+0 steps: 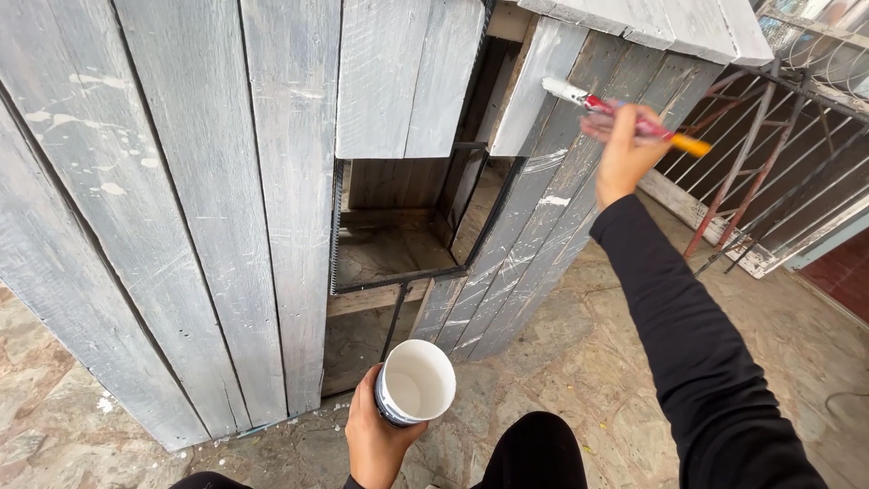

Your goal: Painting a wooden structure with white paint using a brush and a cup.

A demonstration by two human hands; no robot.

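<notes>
Paintbrush (pixel 625 113) gripped in closed right hand (pixel 625 145), white bristle tip touching the edge of a pale plank (pixel 534 86) beside the dark opening (pixel 407 226) of the grey wooden structure. Left hand (pixel 376 439) wrapped around a cup of white paint (pixel 415 382), held low and tilted. Possibly at risk: paint spilled from the tilted cup onto the stone floor (pixel 579 362), or drips from an overloaded brush.

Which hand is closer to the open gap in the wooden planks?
Left. The left hand, holding a white cup, is just below the gap. The right hand, holding a paintbrush, is farther, up to its right.
</notes>
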